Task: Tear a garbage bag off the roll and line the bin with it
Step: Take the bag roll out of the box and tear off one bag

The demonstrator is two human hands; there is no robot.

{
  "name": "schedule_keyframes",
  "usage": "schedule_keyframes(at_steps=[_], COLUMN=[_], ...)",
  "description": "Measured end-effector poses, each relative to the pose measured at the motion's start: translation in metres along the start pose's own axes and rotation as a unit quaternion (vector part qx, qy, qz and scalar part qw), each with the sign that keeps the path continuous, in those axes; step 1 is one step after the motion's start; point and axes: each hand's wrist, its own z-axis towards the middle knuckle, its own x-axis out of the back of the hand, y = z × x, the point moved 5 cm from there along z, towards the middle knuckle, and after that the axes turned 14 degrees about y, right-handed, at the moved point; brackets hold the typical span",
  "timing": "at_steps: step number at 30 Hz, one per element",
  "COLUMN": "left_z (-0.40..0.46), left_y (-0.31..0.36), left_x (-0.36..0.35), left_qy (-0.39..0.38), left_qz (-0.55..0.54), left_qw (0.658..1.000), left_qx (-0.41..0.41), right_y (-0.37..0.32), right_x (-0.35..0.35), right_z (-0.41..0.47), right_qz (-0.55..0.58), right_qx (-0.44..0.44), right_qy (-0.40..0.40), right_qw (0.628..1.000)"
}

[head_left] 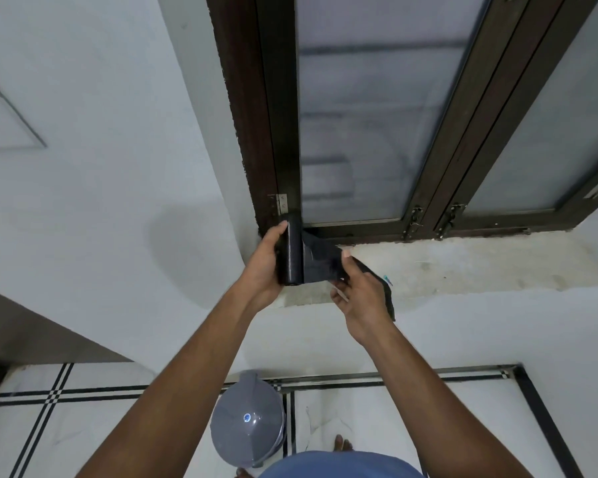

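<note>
Garbage-bag roll [289, 254]: upright axis, gripped by left hand [261, 270]; unrolled bag end [325, 262] extends rightward, pinched by right hand [359, 300]; lidded grey bin [247, 420] on floor below

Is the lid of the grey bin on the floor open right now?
No, the grey bin stands on the floor with its domed lid shut, while both hands work the garbage bag roll above it.

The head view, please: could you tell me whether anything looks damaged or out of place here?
Nothing looks damaged. The left hand grips the black garbage-bag roll, the right hand pinches its unrolled black plastic end, and the grey lidded bin stands upright on the floor.
</note>
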Motion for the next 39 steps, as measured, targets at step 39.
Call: schedule_keyframes(at_steps=[39], left_z=[0.031], left_y=[-0.001], left_x=[-0.038], left_qy=[0.029], left_qz=[-0.092], left_qw=[0.995], left_qx=[-0.035], right_y=[-0.044], right_x=[0.018], right_z=[0.068], right_qz=[-0.075], right_qx=[-0.002], right_qy=[-0.055], right_qw=[0.996])
